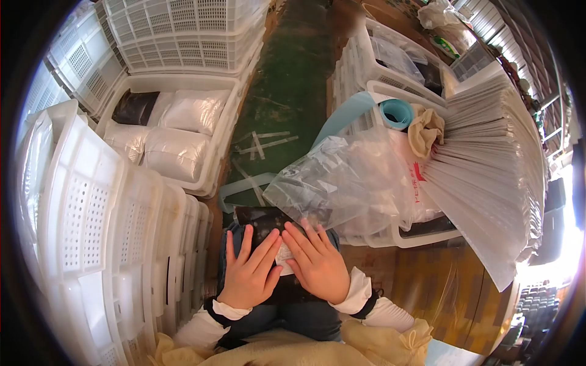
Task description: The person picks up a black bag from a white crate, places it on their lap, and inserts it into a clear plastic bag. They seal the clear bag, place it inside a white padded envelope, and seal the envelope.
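On my lap lies a dark printed bag with a small white label on its face. My left hand rests flat on the bag, fingers spread. Beside it my right hand is also laid flat, its fingertips close to those of the left. Both hands partly cover the bag and the label. Just beyond the right fingers lies a crumpled clear plastic bag, spread over the crate on the right.
White crates stand stacked on the left; one behind holds filled white packets. To the right are a crate, a blue roll, a tan cloth and a thick fanned stack of white bags. Tape strips lie on the green floor.
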`<state>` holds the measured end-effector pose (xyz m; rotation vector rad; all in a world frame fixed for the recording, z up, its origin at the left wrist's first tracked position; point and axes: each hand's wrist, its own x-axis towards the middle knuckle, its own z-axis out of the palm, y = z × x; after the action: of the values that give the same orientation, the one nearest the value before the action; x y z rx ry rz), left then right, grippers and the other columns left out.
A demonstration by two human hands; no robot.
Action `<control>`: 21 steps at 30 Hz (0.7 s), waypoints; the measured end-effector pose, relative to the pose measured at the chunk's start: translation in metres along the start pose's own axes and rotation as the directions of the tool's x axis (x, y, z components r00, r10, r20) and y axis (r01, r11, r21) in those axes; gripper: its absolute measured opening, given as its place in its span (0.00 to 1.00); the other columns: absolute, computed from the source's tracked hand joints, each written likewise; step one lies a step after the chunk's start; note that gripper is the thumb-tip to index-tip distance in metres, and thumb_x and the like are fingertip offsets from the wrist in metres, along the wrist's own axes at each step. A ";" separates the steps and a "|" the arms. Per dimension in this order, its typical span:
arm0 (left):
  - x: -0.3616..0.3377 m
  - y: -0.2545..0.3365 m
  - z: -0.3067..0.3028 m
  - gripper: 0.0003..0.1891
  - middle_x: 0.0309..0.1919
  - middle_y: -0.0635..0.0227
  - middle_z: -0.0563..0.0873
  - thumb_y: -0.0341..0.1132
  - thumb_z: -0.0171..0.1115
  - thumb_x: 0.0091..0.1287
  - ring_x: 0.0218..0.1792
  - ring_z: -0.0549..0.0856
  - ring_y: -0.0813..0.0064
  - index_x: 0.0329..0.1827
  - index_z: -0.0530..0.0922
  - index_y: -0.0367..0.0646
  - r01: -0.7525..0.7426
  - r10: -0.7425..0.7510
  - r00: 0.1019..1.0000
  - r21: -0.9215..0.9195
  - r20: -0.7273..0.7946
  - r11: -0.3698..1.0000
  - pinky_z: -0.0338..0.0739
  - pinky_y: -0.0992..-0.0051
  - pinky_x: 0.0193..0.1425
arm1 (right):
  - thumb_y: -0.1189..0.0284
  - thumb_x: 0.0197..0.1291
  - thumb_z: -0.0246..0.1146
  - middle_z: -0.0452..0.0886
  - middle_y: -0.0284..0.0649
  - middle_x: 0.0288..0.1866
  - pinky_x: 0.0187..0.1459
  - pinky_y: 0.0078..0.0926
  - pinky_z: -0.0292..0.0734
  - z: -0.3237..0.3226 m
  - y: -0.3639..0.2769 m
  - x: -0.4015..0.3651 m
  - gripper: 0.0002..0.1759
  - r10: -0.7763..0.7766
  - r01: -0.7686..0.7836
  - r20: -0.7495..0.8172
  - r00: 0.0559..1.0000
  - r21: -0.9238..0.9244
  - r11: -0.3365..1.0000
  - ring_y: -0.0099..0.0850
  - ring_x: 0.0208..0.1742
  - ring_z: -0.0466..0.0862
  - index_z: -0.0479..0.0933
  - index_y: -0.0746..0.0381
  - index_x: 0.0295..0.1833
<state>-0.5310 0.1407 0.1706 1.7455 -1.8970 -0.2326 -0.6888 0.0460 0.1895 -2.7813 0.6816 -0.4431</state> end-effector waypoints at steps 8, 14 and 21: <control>0.022 0.009 -0.006 0.27 0.68 0.70 0.64 0.41 0.56 0.61 0.71 0.55 0.52 0.65 0.68 0.44 -0.029 0.015 0.996 0.172 0.084 0.985 0.39 0.35 0.67 | 0.65 0.54 0.63 0.64 0.40 0.69 0.62 0.51 0.62 -0.004 -0.023 -0.059 0.32 0.086 -0.088 0.106 0.991 0.011 0.996 0.56 0.67 0.62 0.66 0.61 0.65; 0.009 0.020 0.003 0.31 0.68 0.70 0.65 0.46 0.59 0.58 0.69 0.60 0.56 0.66 0.67 0.46 -0.095 0.076 0.986 0.124 0.150 0.988 0.41 0.33 0.65 | 0.68 0.52 0.64 0.68 0.40 0.66 0.62 0.50 0.63 -0.005 -0.022 -0.079 0.29 0.095 -0.099 0.070 0.993 0.050 0.994 0.55 0.66 0.64 0.71 0.62 0.61; -0.008 0.013 -0.010 0.31 0.69 0.68 0.62 0.43 0.58 0.60 0.71 0.54 0.49 0.67 0.63 0.44 0.109 -0.140 0.978 0.195 0.153 0.975 0.34 0.33 0.65 | 0.84 0.45 0.63 0.81 0.46 0.43 0.45 0.36 0.77 -0.003 0.000 -0.092 0.16 0.247 -0.166 -0.206 0.947 0.345 0.924 0.45 0.46 0.81 0.75 0.66 0.43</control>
<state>-0.5368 0.1531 0.1829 2.0303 -1.9811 -0.2619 -0.7678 0.0897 0.1704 -2.3370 0.8618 -0.7869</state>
